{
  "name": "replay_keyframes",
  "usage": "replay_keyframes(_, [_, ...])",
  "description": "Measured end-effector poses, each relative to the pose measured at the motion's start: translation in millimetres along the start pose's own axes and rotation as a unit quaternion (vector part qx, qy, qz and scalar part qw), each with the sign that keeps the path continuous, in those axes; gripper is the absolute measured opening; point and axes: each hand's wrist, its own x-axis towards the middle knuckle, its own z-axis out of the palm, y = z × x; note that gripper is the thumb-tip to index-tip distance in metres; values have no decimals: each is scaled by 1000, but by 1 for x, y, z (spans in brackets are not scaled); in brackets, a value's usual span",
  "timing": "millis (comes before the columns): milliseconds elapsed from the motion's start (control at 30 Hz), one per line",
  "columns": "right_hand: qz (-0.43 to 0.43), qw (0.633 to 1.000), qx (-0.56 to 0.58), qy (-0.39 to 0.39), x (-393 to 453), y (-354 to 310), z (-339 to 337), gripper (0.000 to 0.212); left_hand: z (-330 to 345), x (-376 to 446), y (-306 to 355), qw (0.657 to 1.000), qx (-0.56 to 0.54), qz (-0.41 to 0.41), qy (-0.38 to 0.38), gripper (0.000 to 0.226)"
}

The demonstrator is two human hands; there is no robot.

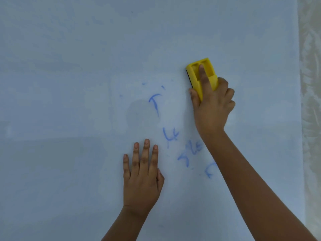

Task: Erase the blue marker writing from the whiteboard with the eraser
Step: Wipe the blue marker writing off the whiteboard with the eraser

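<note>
The whiteboard (69,84) fills nearly the whole view. Smudged blue marker writing (171,134) remains in its middle, in several faint patches running from upper left to lower right. My right hand (212,108) grips a yellow eraser (196,72) and presses it flat against the board, just up and right of the writing, with the index finger laid along its top. My left hand (142,178) rests flat on the board with fingers held together, just left of the lower writing, holding nothing.
The board's right edge (299,119) runs down the frame, with a pale patterned wall or curtain (311,101) beyond it. Faint wipe marks cover the board's surface.
</note>
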Motion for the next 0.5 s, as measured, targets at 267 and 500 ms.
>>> replay_keyframes(267, [-204,978,-50,5,-64,-56,7,55,2,-1,-1,1000,-1,-1,-3,57])
replay_keyframes(500, [-170,985,-8,-6,-65,7,2,49,1,-3,0,1000,2,5,-3,58])
